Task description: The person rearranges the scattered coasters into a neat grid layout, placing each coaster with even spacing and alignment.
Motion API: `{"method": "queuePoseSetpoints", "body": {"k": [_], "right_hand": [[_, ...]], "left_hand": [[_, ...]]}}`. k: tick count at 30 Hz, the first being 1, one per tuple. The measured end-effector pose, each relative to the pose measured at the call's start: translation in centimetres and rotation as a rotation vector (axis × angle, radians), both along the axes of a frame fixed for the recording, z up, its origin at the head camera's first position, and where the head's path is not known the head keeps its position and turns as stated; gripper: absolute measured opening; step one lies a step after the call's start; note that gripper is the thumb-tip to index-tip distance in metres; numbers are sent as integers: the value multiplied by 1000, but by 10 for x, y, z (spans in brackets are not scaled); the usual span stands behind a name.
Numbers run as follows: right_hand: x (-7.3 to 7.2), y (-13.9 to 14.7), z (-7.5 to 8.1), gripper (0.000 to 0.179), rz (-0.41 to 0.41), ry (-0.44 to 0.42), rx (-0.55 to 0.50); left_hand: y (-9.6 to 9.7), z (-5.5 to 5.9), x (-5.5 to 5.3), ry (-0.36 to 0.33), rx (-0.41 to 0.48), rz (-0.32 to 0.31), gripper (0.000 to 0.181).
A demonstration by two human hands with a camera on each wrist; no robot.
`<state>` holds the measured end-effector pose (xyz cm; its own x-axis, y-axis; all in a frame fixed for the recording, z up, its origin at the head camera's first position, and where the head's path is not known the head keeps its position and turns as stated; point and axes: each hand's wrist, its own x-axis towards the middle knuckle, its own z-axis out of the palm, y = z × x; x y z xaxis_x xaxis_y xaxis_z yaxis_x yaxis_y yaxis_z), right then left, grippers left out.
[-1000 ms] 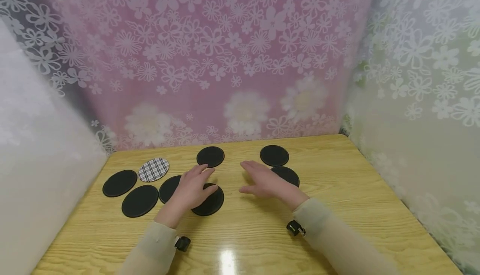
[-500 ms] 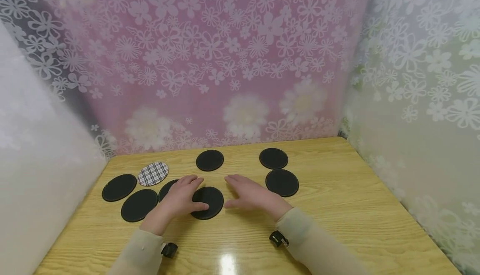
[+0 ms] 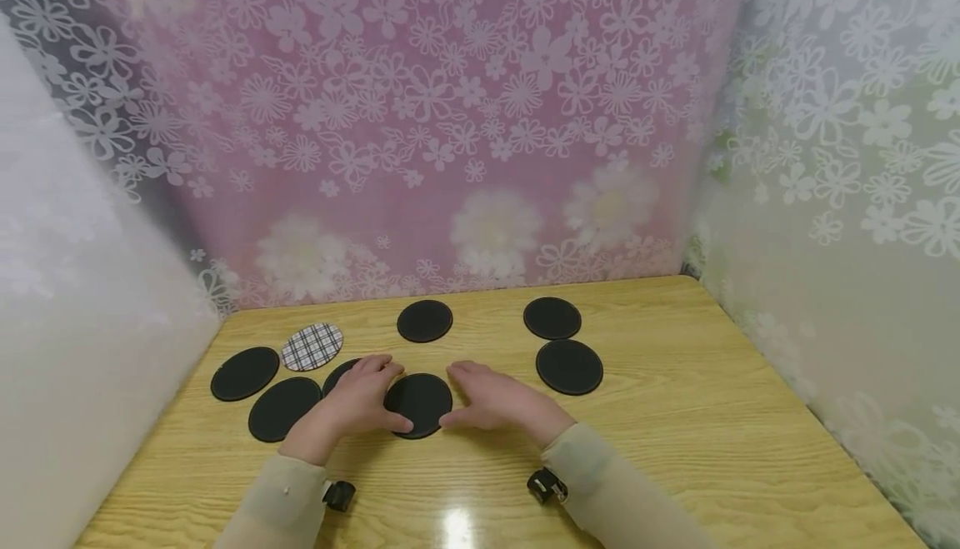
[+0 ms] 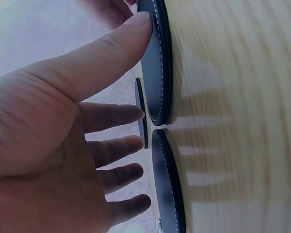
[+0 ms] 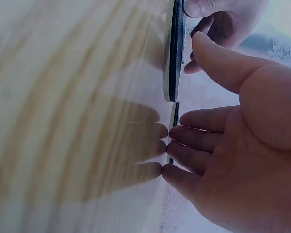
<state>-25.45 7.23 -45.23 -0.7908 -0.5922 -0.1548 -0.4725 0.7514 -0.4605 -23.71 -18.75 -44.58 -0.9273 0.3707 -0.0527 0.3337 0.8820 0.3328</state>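
Observation:
A round black coaster (image 3: 422, 403) with a stitched rim lies flat on the wooden table between the hands. My left hand (image 3: 352, 403) is at its left side, fingers spread, the thumb tip at its near left edge; in the left wrist view the thumb (image 4: 111, 53) meets the coaster (image 4: 160, 92). My right hand (image 3: 495, 399) is at its right side, thumb near the coaster's right edge. In the right wrist view its fingers (image 5: 196, 138) are extended, with little-finger-side tips reaching the tabletop. Another black coaster (image 3: 335, 376) lies partly hidden behind the left hand.
Left on the table (image 3: 697, 416) are two black coasters (image 3: 245, 373) and a plaid coaster (image 3: 312, 346). A black coaster (image 3: 425, 321) lies at the back middle, two more (image 3: 569, 366) at the right. Floral curtains (image 3: 480, 116) enclose the back and sides.
Both hands have come back toward the near middle coaster and lowered. The right hand has moved left, off the right-hand coasters, to the middle coaster's right side. No coaster has visibly shifted on the table.

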Motion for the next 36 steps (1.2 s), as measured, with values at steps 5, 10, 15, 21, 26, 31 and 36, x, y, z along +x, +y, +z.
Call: {"method": "queuePoseSetpoints", "body": {"k": [5,10,15,21,26,31,36], "right_hand": [[2,-2,1,90,-1,15,5],[4,-6,2,91,-5,46,19],[3,-8,0,91,7,93,26],[4,-7,1,88,8,109,37],[3,-8,0,85,6,125,54],[3,-9,0,82,8,140,62],[3,-10,0,79,12,154,60]], "left_hand": [[-1,1,1,-8,-7,-15,86],[-5,5,4,-37,6,-18,89],[-10,6,5,-70,9,-31,98],[-10,6,4,-68,-8,-50,96],[-9,4,2,-58,-30,-29,89],[-7,5,1,-54,-24,-4,83],[-4,5,1,-43,-18,0,80]]}}
